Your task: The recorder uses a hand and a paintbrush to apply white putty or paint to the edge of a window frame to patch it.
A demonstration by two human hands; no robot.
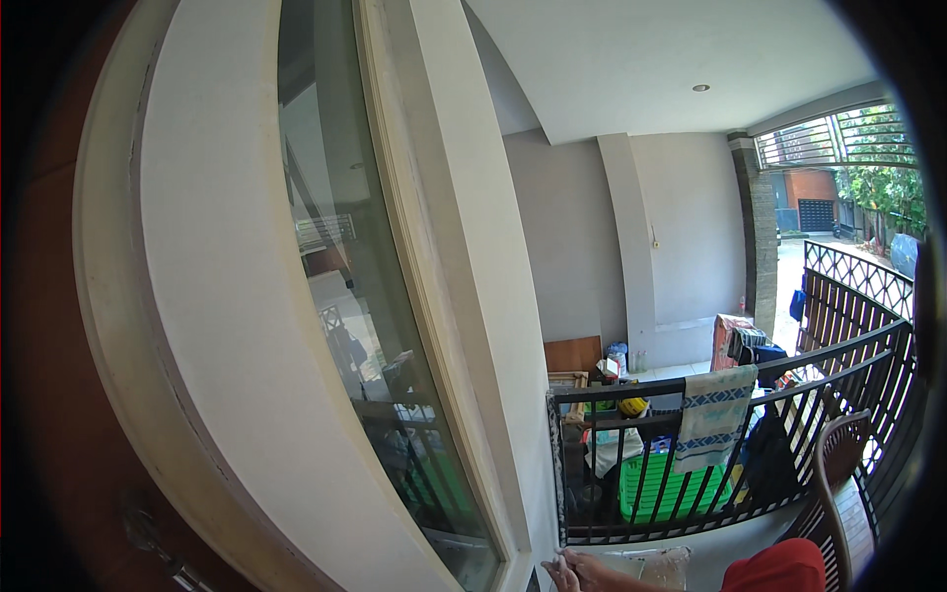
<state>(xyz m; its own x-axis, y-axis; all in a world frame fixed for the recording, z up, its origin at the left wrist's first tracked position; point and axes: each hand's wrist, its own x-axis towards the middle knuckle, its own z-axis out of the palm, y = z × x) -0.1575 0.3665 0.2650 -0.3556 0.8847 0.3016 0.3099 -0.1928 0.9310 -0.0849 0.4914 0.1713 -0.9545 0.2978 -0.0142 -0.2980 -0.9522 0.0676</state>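
At the bottom edge, beside the foot of the white window wall (528,533), my left hand (560,577) is partly cut off, with its fingers drawn together. My right hand (588,569) is right against it, fingers pinched near the wall's corner. Something small and pale seems to be at the fingertips, too small to make out. Behind the hands lies a pale, speckled flat item (656,566). Red fabric (774,569) fills the lower right, close to my right arm.
A tall window (375,326) rises beside me. A black railing (848,357) carries a patterned towel (712,414), with a green plastic crate (646,493) and clutter behind it. A brown chair (837,444) stands right. A brown door (49,296) with a metal handle is left.
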